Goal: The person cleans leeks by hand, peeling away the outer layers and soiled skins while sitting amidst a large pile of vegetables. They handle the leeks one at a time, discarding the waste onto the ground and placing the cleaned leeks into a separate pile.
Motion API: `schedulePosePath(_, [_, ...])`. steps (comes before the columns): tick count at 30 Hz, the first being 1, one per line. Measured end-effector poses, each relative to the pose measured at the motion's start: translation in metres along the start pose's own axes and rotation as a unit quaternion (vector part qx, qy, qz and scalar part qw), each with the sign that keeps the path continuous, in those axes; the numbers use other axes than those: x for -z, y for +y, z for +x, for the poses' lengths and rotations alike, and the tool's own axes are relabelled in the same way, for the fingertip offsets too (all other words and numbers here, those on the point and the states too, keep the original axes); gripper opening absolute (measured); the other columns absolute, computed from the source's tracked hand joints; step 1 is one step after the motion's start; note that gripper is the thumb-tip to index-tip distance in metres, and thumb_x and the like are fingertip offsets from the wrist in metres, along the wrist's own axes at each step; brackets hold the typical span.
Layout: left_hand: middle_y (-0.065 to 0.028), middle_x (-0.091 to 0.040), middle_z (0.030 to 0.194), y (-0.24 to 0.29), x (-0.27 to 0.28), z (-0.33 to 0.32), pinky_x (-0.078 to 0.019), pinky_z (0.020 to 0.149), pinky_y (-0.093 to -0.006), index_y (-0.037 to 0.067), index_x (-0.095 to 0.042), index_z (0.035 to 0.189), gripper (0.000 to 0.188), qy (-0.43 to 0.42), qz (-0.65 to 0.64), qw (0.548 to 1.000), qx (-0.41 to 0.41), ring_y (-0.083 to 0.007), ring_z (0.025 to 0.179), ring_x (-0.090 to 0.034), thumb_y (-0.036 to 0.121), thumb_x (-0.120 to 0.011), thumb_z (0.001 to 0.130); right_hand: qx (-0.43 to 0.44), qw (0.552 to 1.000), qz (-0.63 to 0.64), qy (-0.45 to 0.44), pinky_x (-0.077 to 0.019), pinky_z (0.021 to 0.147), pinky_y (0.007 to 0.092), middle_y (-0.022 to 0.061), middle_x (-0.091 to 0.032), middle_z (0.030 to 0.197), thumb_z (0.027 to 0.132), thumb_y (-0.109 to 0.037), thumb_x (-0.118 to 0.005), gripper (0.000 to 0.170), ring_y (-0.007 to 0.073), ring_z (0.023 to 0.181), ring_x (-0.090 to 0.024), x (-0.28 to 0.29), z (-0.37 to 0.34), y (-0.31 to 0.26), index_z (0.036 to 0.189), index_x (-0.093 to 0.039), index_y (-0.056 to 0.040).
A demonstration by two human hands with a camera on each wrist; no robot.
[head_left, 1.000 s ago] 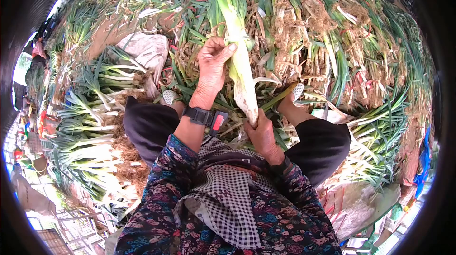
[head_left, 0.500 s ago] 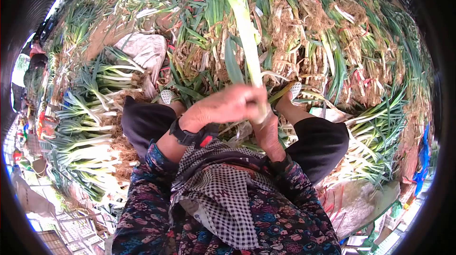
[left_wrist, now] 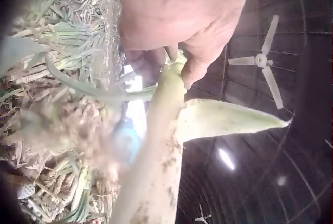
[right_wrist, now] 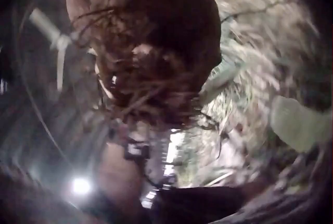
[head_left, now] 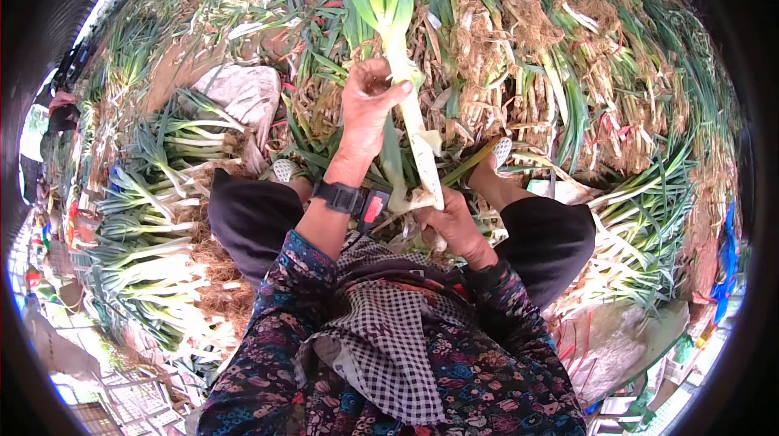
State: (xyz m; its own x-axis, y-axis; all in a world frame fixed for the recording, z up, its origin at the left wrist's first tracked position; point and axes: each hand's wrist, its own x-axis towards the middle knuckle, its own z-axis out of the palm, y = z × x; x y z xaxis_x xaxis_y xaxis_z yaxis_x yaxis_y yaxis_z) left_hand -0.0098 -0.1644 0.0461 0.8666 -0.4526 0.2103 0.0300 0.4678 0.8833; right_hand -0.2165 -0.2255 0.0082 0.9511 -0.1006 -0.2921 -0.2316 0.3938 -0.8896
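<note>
A large leek (head_left: 414, 123) slants across the head view, green leaves at the top and its white lower end near the lap. The left hand (head_left: 369, 107) pinches it between thumb and fingers where the leaves begin. Around its lower end the right hand (head_left: 456, 225) is curled. A loose strip of outer leaf (head_left: 393, 164) hangs beside the stalk. In the left wrist view the left hand (left_wrist: 182, 16) pinches the leek (left_wrist: 156, 146), and a pale flap (left_wrist: 223, 120) sticks out from it. Brown roots (right_wrist: 151, 83) lie against the right hand (right_wrist: 145, 21) in the blurred right wrist view.
Cleaned leeks (head_left: 154, 257) lie in a pile at the left, more leeks (head_left: 641, 233) at the right. Untrimmed leeks with brown roots (head_left: 527, 22) cover the ground ahead. A white sack (head_left: 243, 95) lies at the front left, a pale bag (head_left: 621, 347) by the right knee.
The left hand went down to the leek's lower end, then back up to the base of the leaves. A strip of outer leaf now hangs loose. The right hand remains at the lower end.
</note>
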Motion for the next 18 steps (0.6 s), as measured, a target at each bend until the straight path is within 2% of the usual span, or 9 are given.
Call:
schedulePosePath(1, [-0.0066, -0.063, 0.101, -0.003, 0.002, -0.002, -0.0521, 0.083, -0.0282, 0.005, -0.056, 0.102, 0.034, 0.009, -0.036, 0.999, -0.001, -0.0138, 0.088, -0.063, -0.009, -0.072, 0.075, 0.037, 0.995, -0.089, 0.025, -0.0494, 0.06, 0.0361, 0.0143, -0.059, 0.072, 0.083, -0.004, -0.061, 0.03, 0.0222, 0.063, -0.061, -0.006, 0.002, -0.003, 0.11, -0.05, 0.0028])
schedulePosePath(2, [-0.0066, -0.063, 0.101, -0.006, 0.007, -0.004, -0.0521, 0.083, -0.0282, 0.005, -0.056, 0.102, 0.034, 0.013, -0.035, 0.999, 0.001, -0.0138, 0.088, -0.063, -0.009, -0.072, 0.075, 0.033, 0.995, -0.088, 0.023, -0.0494, 0.06, 0.0361, 0.0143, -0.059, 0.072, 0.083, -0.004, -0.061, 0.03, 0.0222, 0.063, -0.061, -0.007, 0.004, 0.006, 0.11, -0.05, 0.0028])
schedulePosePath(4, [-0.0016, -0.063, 0.088, -0.007, 0.01, 0.0, -0.0506, 0.07, -0.0218, 0.006, -0.057, 0.095, 0.028, 0.011, -0.028, 0.999, 0.03, -0.0084, 0.072, -0.059, -0.005, -0.075, 0.075, 0.263, 0.914, -0.283, 0.125, -0.049, 0.056, 0.0377, 0.0181, -0.059, 0.072, 0.083, -0.003, -0.061, 0.028, 0.0282, 0.06, -0.063, -0.005, 0.015, 0.021, 0.108, -0.05, 0.0023])
schedulePosePath(7, [-0.0033, -0.065, 0.093, -0.002, 0.016, -0.003, -0.0503, 0.081, -0.028, 0.007, -0.06, 0.09, 0.021, -0.038, -0.047, 0.997, 0.05, -0.0113, 0.085, -0.062, -0.008, -0.07, 0.078, 0.215, 0.905, -0.324, 0.171, -0.0488, 0.056, 0.0394, 0.0226, -0.059, 0.072, 0.082, -0.002, -0.062, 0.027, 0.036, 0.062, -0.064, -0.006, 0.012, 0.027, 0.106, -0.05, 0.0016])
schedulePosePath(9, [-0.0019, -0.063, 0.089, -0.002, 0.015, -0.005, -0.0496, 0.076, -0.025, 0.007, -0.058, 0.087, 0.02, -0.034, 0.013, 0.998, 0.051, -0.0092, 0.082, -0.06, -0.008, -0.069, 0.079, 0.202, 0.897, -0.334, 0.209, -0.0489, 0.057, 0.0401, 0.0239, -0.059, 0.071, 0.081, -0.002, -0.063, 0.027, 0.0384, 0.065, -0.064, -0.009, 0.013, 0.032, 0.105, -0.05, 0.0015])
schedulePosePath(12, [0.002, -0.053, 0.082, -0.001, 0.004, -0.01, -0.045, 0.066, -0.0189, 0.005, -0.053, 0.083, 0.018, -0.038, 0.24, 0.952, -0.186, -0.0045, 0.073, -0.053, -0.007, -0.066, 0.081, 0.205, 0.878, -0.35, 0.256, -0.049, 0.057, 0.0413, 0.025, -0.059, 0.07, 0.081, -0.002, -0.065, 0.028, 0.0411, 0.068, -0.063, -0.011, 0.014, 0.035, 0.105, -0.05, 0.0014])
schedulePosePath(14, [0.0018, -0.053, 0.083, 0.002, 0.003, -0.014, -0.0447, 0.066, -0.0188, 0.005, -0.054, 0.083, 0.018, -0.034, 0.212, 0.965, -0.151, -0.0044, 0.072, -0.053, -0.008, -0.065, 0.081, 0.221, 0.868, -0.356, 0.268, -0.049, 0.057, 0.0417, 0.0249, -0.059, 0.07, 0.081, -0.002, -0.065, 0.028, 0.0413, 0.069, -0.064, -0.013, 0.012, 0.034, 0.105, -0.05, 0.0015])
schedulePosePath(17, [0.0, -0.055, 0.084, 0.02, 0.0, -0.026, -0.0458, 0.07, -0.0216, 0.005, -0.054, 0.083, 0.017, -0.056, 0.223, 0.966, -0.119, -0.006, 0.076, -0.053, -0.006, -0.067, 0.08, 0.16, 0.897, -0.321, 0.257, -0.0494, 0.059, 0.0407, 0.0244, -0.061, 0.073, 0.081, -0.003, -0.065, 0.026, 0.0401, 0.07, -0.064, -0.012, 0.009, 0.022, 0.103, -0.051, 0.0022])
schedulePosePath(18, [-0.0009, -0.056, 0.085, 0.027, -0.001, -0.035, -0.0461, 0.073, -0.0237, 0.005, -0.054, 0.083, 0.017, -0.188, 0.261, 0.941, -0.105, -0.0081, 0.079, -0.054, -0.005, -0.068, 0.079, 0.147, 0.919, -0.285, 0.23, -0.0498, 0.061, 0.0395, 0.0237, -0.062, 0.077, 0.081, -0.003, -0.066, 0.027, 0.0366, 0.071, -0.065, -0.009, 0.008, 0.018, 0.104, -0.052, 0.0029])
